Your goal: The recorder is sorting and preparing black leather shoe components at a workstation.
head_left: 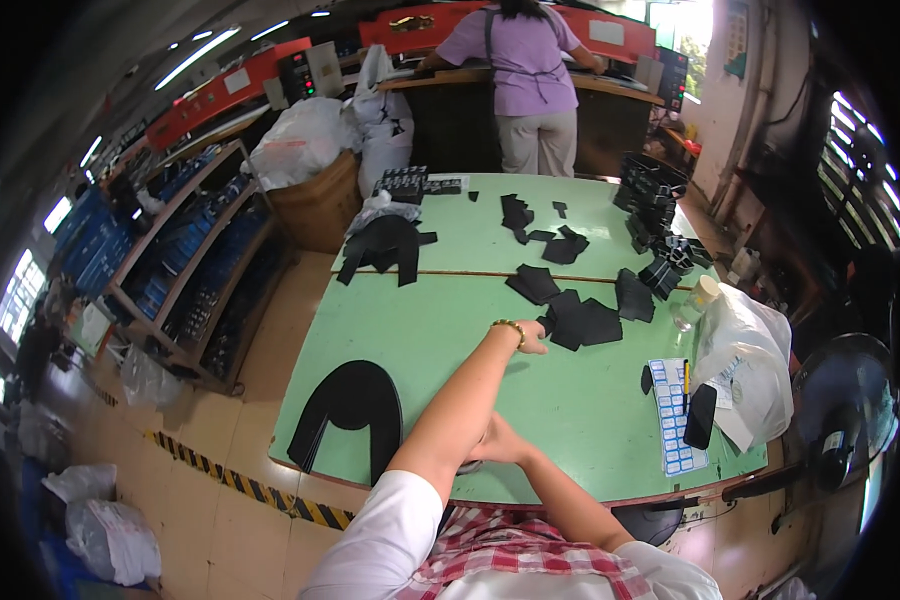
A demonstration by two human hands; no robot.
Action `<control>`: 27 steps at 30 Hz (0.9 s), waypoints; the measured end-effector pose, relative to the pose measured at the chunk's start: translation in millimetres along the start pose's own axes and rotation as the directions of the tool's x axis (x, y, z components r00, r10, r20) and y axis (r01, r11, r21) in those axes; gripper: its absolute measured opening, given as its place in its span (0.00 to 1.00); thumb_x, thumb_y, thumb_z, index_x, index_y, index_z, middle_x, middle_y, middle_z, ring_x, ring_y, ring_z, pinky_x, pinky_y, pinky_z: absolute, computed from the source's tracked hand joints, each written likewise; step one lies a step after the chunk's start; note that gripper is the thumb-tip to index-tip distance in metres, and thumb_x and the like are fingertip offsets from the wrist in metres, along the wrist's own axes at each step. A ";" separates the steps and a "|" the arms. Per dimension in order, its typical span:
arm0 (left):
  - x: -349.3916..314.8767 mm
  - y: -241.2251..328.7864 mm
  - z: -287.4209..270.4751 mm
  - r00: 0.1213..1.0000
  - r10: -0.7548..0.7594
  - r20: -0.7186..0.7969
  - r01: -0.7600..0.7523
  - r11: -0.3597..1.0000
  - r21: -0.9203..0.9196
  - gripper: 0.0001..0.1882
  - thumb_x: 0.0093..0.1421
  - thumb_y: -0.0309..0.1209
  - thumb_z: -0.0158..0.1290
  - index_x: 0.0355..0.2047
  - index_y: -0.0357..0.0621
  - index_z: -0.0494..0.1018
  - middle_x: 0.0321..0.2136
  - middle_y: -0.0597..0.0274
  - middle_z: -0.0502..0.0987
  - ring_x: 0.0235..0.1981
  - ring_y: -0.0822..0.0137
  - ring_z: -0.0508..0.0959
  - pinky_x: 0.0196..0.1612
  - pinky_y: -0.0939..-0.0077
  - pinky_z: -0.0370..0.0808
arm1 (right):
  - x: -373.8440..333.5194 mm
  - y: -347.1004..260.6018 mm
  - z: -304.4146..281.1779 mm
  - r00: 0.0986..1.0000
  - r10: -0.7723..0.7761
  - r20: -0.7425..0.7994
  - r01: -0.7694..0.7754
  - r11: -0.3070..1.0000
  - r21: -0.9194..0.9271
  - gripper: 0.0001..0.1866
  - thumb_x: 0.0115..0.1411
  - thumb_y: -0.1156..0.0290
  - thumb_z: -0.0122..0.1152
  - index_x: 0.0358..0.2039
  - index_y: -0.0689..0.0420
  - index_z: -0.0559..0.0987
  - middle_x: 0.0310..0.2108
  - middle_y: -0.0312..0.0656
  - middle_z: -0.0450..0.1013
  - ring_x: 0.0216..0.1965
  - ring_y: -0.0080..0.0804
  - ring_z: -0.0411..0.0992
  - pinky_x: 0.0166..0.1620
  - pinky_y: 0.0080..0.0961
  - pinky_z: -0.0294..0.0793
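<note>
My left hand point(533, 337) reaches over the green table point(450, 375), a beaded bracelet on its wrist. Its bent fingers are at the left edge of a group of flat black cut pieces point(587, 324), taking hold of one small edge there. My right hand point(497, 442) is close to the table's front edge, behind my left forearm, which hides its fingers. A small greyish thing beside it is too covered to name. To the left lies a stack of black U-shaped pieces point(355, 385), slightly fanned.
More black pieces point(378, 245) lie farther back. Black binder-clip-like items point(660, 215) pile up at the right. A phone point(701, 416), a label sheet point(670, 400), a plastic bag point(745, 350) and a fan point(845, 420) are nearby. A person point(530, 75) stands beyond.
</note>
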State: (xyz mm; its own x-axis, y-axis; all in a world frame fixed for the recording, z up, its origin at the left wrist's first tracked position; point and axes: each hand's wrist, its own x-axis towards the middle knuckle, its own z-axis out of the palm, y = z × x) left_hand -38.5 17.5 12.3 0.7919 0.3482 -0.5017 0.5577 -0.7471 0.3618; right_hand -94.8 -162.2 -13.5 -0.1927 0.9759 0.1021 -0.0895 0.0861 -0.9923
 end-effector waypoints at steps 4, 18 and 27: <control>-0.6 -21.5 6.3 0.999 -0.004 -0.054 0.004 1.000 -0.007 0.31 0.50 0.50 0.51 0.52 0.51 0.64 0.52 0.56 0.65 0.52 0.58 0.67 0.54 0.66 0.64 | 2.2 -14.6 15.1 1.000 0.012 -0.001 -0.012 0.995 0.095 0.41 0.35 0.68 0.73 0.50 0.63 0.63 0.48 0.44 0.66 0.49 0.31 0.65 0.51 0.30 0.65; -6.5 -4.8 4.9 0.999 -0.025 0.021 0.025 1.000 0.006 0.32 0.51 0.49 0.50 0.54 0.50 0.62 0.53 0.57 0.64 0.53 0.59 0.66 0.53 0.65 0.65 | -1.5 -17.9 13.5 0.997 -0.072 -0.035 0.072 0.997 -0.016 0.32 0.35 0.69 0.73 0.43 0.64 0.70 0.40 0.41 0.72 0.42 0.28 0.70 0.45 0.28 0.70; -7.8 -12.0 7.1 1.000 0.003 -0.028 -0.004 1.000 -0.026 0.31 0.52 0.51 0.49 0.54 0.51 0.62 0.53 0.56 0.64 0.53 0.59 0.66 0.54 0.65 0.63 | -2.8 0.0 9.4 1.000 -0.021 -0.013 0.022 0.998 0.057 0.44 0.34 0.66 0.72 0.52 0.62 0.60 0.51 0.45 0.63 0.53 0.33 0.61 0.55 0.31 0.60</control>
State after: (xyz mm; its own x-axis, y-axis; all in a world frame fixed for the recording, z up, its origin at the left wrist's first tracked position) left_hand -53.1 19.7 6.3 0.8001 0.3616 -0.4787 0.5612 -0.7331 0.3842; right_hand -103.4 -166.8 -13.1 -0.1777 0.9764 0.1223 -0.1495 0.0961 -0.9841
